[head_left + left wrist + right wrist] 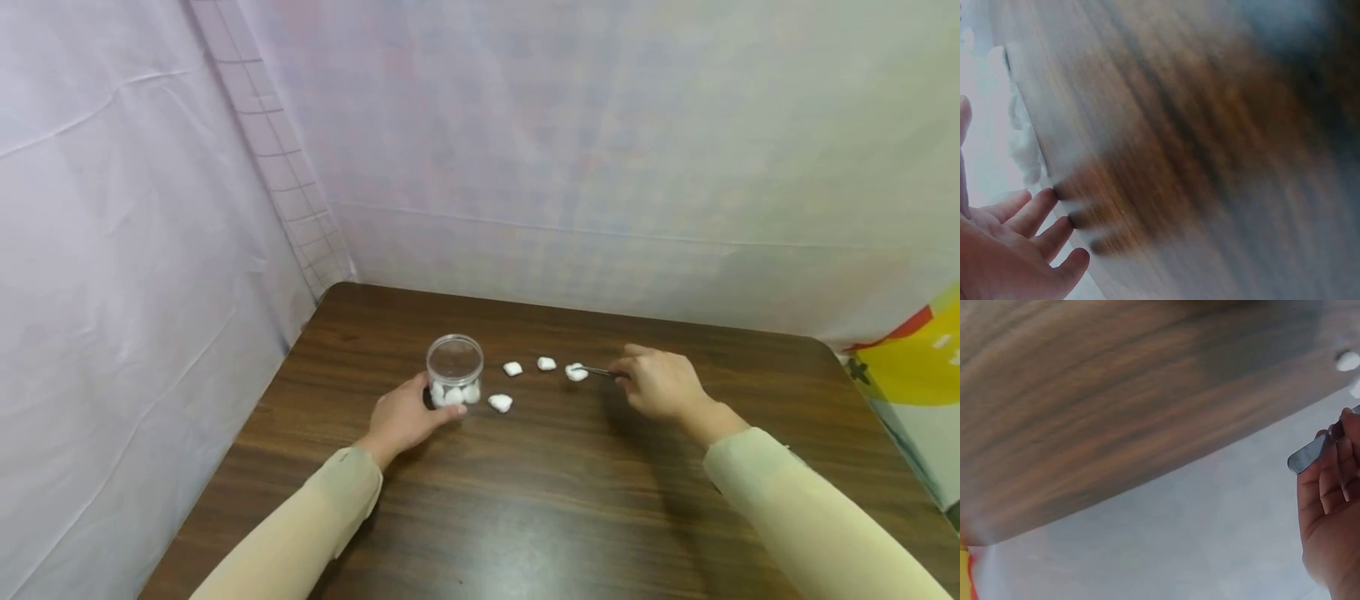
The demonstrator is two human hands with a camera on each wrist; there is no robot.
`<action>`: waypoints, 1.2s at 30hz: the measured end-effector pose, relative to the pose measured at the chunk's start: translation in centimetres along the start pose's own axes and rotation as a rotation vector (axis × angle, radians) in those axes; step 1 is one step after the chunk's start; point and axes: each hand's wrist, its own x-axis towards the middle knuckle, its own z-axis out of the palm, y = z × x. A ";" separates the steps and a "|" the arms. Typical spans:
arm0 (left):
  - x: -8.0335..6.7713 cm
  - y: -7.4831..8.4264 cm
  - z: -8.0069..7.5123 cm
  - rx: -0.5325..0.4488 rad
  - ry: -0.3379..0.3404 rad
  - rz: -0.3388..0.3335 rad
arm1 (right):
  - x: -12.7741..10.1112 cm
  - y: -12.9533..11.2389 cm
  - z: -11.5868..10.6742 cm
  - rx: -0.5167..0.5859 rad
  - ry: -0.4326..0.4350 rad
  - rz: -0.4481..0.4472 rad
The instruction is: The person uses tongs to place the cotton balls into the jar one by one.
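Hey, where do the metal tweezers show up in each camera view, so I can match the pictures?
Head view: the thin metal tweezers sit right of centre, pinched by the right hand, tips at a white cotton ball.
Left wrist view: not in it.
Right wrist view: their blunt back end pokes out of the fingers at the right edge.
Shared landmark: the dark wooden table.

1. The bench (570, 500) is dark wood grain with a smooth, faintly glossy finish.
2. The jar (454, 371) is clear, shiny plastic.
3. The cotton balls (500, 403) look soft, white and matt.
4. The tweezers (1310, 453) are smooth grey metal.
5. The backdrop (112, 250) is pale, creased cloth.
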 end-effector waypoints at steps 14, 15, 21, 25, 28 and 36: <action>0.5 0.8 0.5 -0.003 -0.012 0.030 | 3.1 -3.7 -3.3 0.011 0.178 -0.164; 0.5 0.8 0.5 -0.001 -0.010 0.033 | 3.5 -4.1 -3.7 0.013 0.188 -0.174; 0.5 0.4 0.6 -0.003 0.000 0.028 | 6.3 -6.9 -5.4 0.026 0.247 -0.238; 0.3 0.2 0.5 -0.004 0.003 0.018 | 8.0 -9.0 -5.9 0.039 0.257 -0.271; 0.2 0.1 0.3 -0.008 0.001 0.009 | 9.0 -10.5 -5.9 0.044 0.241 -0.288; 0.0 -0.1 0.1 -0.013 -0.003 -0.005 | 10.6 -13.1 -5.1 0.009 0.194 -0.336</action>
